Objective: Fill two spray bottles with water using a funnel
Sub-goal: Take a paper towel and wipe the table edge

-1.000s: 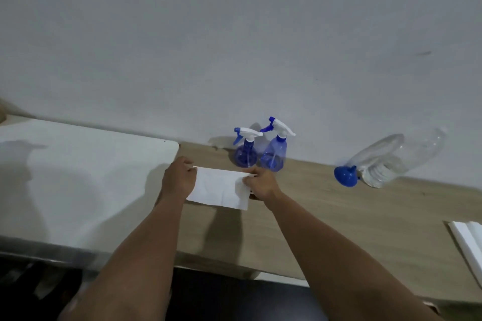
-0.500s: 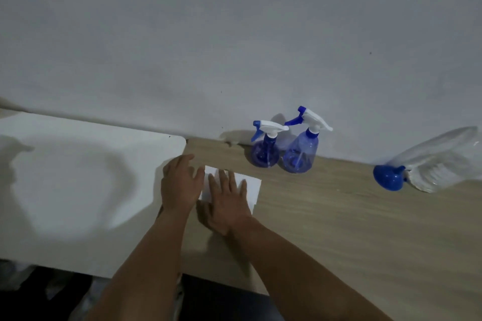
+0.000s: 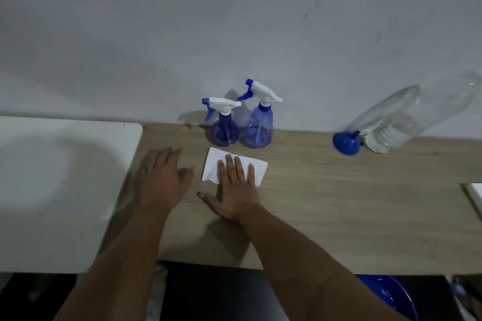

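Two translucent blue spray bottles (image 3: 238, 128) with white heads and blue nozzles stand just behind a white tissue (image 3: 234, 167) on the pale wood-grain table (image 3: 339, 190); the funnel (image 3: 347, 143) is solid blue.

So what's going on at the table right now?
A person's right hand presses flat on a white tissue on the wooden table, apparently wiping. The left hand rests open beside it. Two blue spray bottles stand capped by the wall, untouched. The blue funnel lies beside a big clear bottle to the right.
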`<state>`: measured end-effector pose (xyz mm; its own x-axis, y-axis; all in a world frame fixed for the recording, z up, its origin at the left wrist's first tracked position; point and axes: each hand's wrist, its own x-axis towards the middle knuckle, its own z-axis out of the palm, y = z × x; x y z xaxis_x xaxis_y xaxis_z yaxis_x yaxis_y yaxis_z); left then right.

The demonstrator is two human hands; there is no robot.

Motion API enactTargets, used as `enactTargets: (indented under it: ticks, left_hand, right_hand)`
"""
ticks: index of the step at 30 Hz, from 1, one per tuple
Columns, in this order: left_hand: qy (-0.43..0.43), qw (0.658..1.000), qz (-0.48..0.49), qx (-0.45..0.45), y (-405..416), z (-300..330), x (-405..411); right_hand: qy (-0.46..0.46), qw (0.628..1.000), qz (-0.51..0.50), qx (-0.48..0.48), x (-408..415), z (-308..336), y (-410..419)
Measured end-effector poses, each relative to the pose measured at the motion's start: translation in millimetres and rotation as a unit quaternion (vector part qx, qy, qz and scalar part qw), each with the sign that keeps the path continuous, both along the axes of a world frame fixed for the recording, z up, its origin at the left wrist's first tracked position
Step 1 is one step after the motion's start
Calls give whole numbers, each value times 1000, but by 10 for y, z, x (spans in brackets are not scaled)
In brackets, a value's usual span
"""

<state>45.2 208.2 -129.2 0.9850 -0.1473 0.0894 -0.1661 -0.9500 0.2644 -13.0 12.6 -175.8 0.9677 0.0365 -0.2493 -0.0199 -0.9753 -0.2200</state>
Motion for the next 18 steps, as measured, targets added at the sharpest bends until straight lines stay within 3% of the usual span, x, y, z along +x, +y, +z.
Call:
enactTargets:
  ticks: [4,12,18]
  left_hand:
    - [0,999,-34,14,-352,83,-193]
    - [49,992,-25,-118,-1239,235,-597]
    - [1,990,-69,-121,-1756,232,-989]
  right_hand:
    - [-22,999,-47,6,-301,-23,-582]
    - [-13,992,-121,13,-848,52,-2063]
    - [7,980,-196,28,-1459,104,-3142]
